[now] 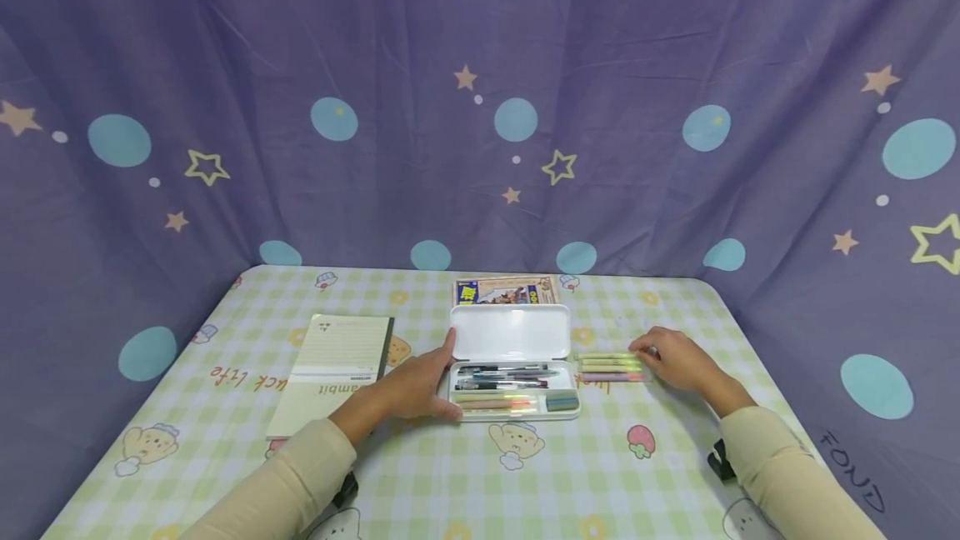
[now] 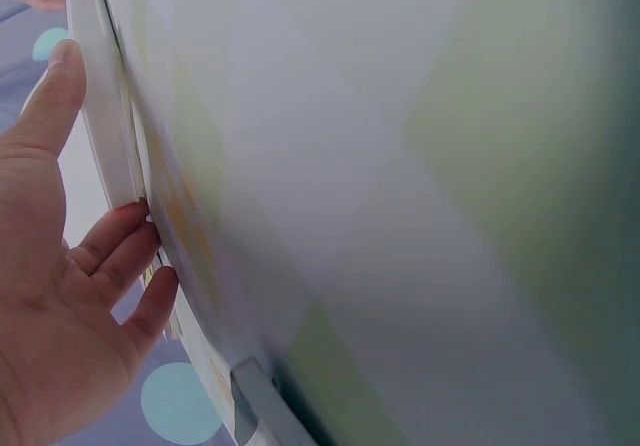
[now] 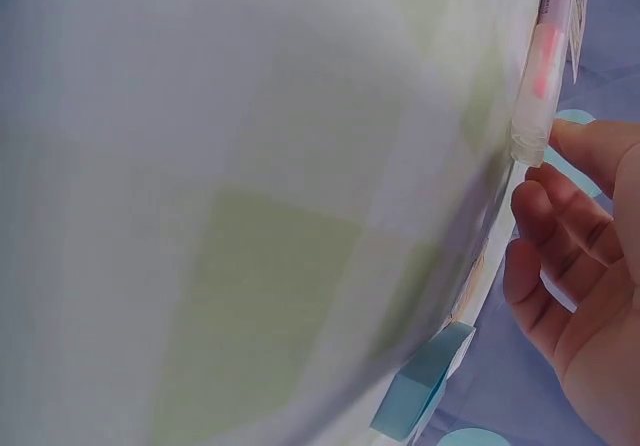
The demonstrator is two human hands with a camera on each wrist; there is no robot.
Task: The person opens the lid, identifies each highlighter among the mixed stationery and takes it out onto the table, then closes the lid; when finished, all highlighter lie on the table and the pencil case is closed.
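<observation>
We judge a picking-up step; left hand point(image 1: 412, 384) rests open along pencil case's point(image 1: 510, 334) left edge; right hand point(image 1: 678, 361) meets highlighters point(image 1: 609, 366), pinch uncertain; next calls for secure grasp.

Case point(image 1: 510, 333) btwn ntbk point(image 1: 330, 377) & markers point(image 1: 609, 367)

On the checked tablecloth point(image 1: 622, 490), orange lettering turned upside down to the head view reads "luck life" at the left, its "luck" running up to the notebook point(image 1: 330, 365); more of the same lettering, partly covered, shows at the right. The notebook carries an upside-down word that looks like "Gambit", with smaller print too tiny to read. Handwritten capitals on the purple curtain point(image 1: 450, 23) spell "FOND". Yellow characters on the book point(image 1: 506, 292) and print along the purple pen point(image 3: 543, 66) are illegible.
</observation>
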